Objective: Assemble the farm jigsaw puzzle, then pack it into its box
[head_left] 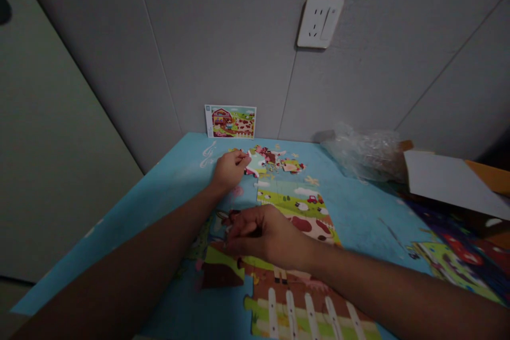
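A partly joined farm jigsaw puzzle, with a white fence, a cow and sheep, lies on the blue tabletop. My right hand is over its left side, its thumb and fingers pinched on a puzzle piece that they partly cover. Farther back, my left hand has its fingers closed at the edge of a heap of loose pieces; whatever it grips is too small to make out. A dark brown and green part of the puzzle shows below my right hand.
A picture card of the farm scene leans against the grey wall. Crumpled clear plastic lies at the back right, beside an open box. More colourful printed sheets are at the right edge. A socket is on the wall.
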Available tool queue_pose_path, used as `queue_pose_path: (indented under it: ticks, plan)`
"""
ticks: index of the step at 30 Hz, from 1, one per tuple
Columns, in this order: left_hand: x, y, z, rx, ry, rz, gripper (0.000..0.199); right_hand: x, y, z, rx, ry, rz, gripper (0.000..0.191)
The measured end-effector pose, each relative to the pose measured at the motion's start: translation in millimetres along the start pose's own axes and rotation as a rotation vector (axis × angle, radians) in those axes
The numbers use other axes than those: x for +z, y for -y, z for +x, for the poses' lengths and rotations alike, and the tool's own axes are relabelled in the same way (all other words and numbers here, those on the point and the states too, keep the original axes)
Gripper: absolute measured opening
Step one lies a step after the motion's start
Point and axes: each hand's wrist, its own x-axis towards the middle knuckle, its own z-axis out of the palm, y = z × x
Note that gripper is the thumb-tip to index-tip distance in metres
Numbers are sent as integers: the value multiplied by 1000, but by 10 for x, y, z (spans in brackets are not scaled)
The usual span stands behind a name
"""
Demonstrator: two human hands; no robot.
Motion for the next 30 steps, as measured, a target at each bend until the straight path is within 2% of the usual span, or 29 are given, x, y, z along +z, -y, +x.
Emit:
queue_pose_path:
  ticks: [4, 9, 11, 14, 16, 21, 24, 28, 30]
  plan:
    - [8, 19, 5, 8, 1, 9, 17, 31, 22, -78, -75, 57, -184, 21]
    - [9, 23, 6, 2, -1, 15, 15, 28, 64, -109, -313, -16, -449, 10]
    - [10, 23, 7, -1, -1, 13, 15, 25, 55, -99, -293, -10, -416, 11]
    - [16, 26, 9, -1, 1, 7, 14, 28, 30, -88, -113, 53, -239, 15]
    - [21, 29, 10, 1, 2, 2, 14, 31, 23, -92, -83, 77, -232, 14]
    - [31, 32, 8, 3, 1, -12, 14, 25, 48, -117, -374, 57, -583, 7]
    - [29, 31, 7, 3, 0, -13, 14, 15, 66, -121, -492, 87, -676, 10]
    - [26, 27, 9, 1, 2, -10, 12, -19, 93, -112, -407, 25, -521, 4]
    - [25, 22, 10, 0, 2, -8, 11, -42, 111, -106, -378, -12, -478, 9]
